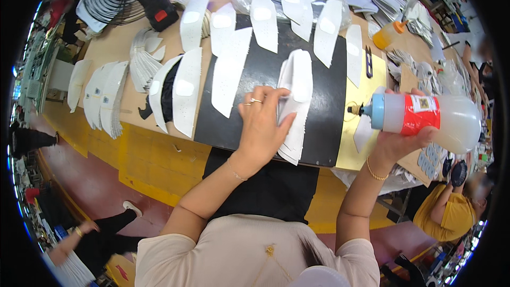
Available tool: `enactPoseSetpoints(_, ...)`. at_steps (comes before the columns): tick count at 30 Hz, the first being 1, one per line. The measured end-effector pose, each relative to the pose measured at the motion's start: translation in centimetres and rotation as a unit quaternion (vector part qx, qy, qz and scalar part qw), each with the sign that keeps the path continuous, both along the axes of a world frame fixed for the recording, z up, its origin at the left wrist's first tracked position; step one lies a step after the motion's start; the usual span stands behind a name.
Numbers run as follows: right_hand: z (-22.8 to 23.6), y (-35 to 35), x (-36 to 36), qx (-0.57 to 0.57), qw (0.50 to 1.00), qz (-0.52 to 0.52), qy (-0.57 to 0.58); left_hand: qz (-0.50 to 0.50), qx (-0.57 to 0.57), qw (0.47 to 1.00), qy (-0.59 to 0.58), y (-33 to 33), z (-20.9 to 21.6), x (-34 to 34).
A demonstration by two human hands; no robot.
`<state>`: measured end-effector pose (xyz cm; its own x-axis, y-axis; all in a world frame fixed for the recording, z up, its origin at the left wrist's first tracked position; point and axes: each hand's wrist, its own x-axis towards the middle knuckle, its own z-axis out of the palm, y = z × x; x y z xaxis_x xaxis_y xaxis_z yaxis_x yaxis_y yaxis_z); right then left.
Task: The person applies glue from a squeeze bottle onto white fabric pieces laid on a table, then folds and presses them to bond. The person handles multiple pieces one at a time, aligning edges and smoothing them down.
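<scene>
My left hand (263, 125) pinches the left edge of a stack of white curved sheet pieces (302, 87), thumb and fingertips on it. The stack lies on a black board (263, 66), and a small white patch shows on its top piece. In my right hand (396, 149) is a squeeze bottle (425, 117) with a blue cap, a red label and whitish liquid inside. It lies on its side in the air, with its dark nozzle (355, 110) pointing left toward the stack. Single white pieces (231, 74) are spread around the board's left and far sides.
Stacks of white pieces (106, 98) stand at the left, beside a black wire fan (114, 0). Thread snips (368, 62) rest on yellow sheeting (377, 77) at the right, near an orange-filled bottle (389, 35). A person in a yellow top (446, 212) is at lower right.
</scene>
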<state>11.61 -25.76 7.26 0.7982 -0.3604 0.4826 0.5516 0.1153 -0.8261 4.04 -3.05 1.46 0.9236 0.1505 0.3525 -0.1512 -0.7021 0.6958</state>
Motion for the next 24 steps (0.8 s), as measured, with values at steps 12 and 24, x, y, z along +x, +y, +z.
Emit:
enactPoseSetpoints(12,-0.9,-1.9,-1.1,0.046,0.997,0.040,0.045,-0.170,-0.492,0.843,0.136,6.4,8.1,7.4)
enactPoseSetpoints(24,-0.8,-0.6,-1.3,0.009,0.995,0.063,0.077,0.008,-0.420,0.907,-0.033,13.5,4.9,23.9)
